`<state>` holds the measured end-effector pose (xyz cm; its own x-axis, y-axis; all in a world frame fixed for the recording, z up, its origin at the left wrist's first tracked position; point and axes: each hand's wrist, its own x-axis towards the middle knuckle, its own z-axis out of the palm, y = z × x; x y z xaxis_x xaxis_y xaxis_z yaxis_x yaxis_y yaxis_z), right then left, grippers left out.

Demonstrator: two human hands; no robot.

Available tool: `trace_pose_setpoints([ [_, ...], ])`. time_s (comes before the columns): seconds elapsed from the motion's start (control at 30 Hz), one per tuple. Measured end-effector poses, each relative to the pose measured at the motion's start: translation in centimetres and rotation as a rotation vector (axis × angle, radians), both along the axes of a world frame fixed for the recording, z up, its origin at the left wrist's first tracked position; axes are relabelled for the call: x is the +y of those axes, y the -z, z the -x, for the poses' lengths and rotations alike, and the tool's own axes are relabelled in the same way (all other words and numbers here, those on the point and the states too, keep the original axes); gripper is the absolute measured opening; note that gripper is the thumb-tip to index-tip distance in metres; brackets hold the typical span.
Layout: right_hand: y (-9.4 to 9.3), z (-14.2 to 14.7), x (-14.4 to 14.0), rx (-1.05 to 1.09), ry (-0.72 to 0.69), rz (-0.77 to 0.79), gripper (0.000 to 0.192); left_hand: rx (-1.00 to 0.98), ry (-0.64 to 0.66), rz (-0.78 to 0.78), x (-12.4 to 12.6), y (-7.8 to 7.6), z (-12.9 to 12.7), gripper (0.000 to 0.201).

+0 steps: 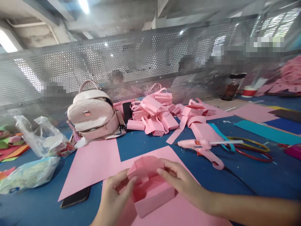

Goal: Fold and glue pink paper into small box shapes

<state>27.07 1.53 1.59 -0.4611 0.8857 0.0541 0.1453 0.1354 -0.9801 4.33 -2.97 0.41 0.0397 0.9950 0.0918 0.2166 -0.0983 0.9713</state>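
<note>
Both hands on a pink paper box (152,191), low centre of the head view, resting on a pink sheet (94,166) on the blue worktop (258,179).

Left hand (116,197): fingers curled closed around the box's near-left corner, thumb pressing the folded flap from outside. Right hand (181,182): fingers pinched onto the top flap at the right rim, thumb tucked under (exact contact partly hidden by the paper).

Handling, my read: thin card, very light, stiff only along the creases, so it crushes and dents easily. Walls will bow if squeezed mid-panel. Best hold is at corners and folded edges, light pinch, box supported from below or kept flat on the sheet. Not slippery; matte paper.

Around it:
- pink glue gun (202,149) just beyond the right hand, apart from it
- pile of finished pink boxes (155,113) further back, centre
- pale backpack (94,114) back left
- dark phone (75,197) partly under the sheet's near-left edge
- clear plastic bags (39,138) far left
- coloured paper sheets (265,130) to the right
- perforated metal screen (141,62) along the back of the worktop
</note>
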Motion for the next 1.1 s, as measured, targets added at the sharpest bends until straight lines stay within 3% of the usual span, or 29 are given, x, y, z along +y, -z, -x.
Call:
trace_pose_setpoints([
  [0.13, -0.6, 0.0, 1.1, -0.055, -0.009, -0.055, 0.048, 0.036, -0.011, -0.019, 0.7, -0.7, 0.3, 0.033],
  [0.33, -1.5, -0.3, 1.6, -0.031, -0.117, -0.053, 0.038, -0.014, 0.042, 0.054, 1.6, -0.1, 0.5, 0.034],
  [0.47, -1.1, -0.5, 2.2, 0.019, -0.115, -0.088, 0.029, -0.047, 0.068, 0.060, 2.0, 0.2, 0.8, 0.027],
  [0.63, -0.7, -0.7, 2.8, 0.084, -0.147, -0.122, 0.025, -0.099, 0.069, 0.031, 2.0, -0.5, 0.7, 0.022],
  [0.73, -1.2, -0.7, 2.5, 0.069, -0.128, -0.062, 0.030, -0.127, 0.016, 0.004, 2.0, -0.7, 0.7, 0.022],
  [0.9, -1.3, -0.9, 1.8, 0.075, -0.220, -0.041, 0.039, -0.131, -0.006, -0.019, 2.1, -0.4, 1.1, 0.025],
  [1.0, -0.8, -0.7, 1.8, 0.049, -0.191, -0.035, 0.042, -0.139, 0.048, -0.026, 1.7, -0.5, 1.1, 0.032],
  [1.1, -0.7, -0.6, 2.0, 0.094, -0.172, -0.030, 0.027, -0.142, 0.174, -0.027, 1.1, -1.3, 0.8, 0.035],
])
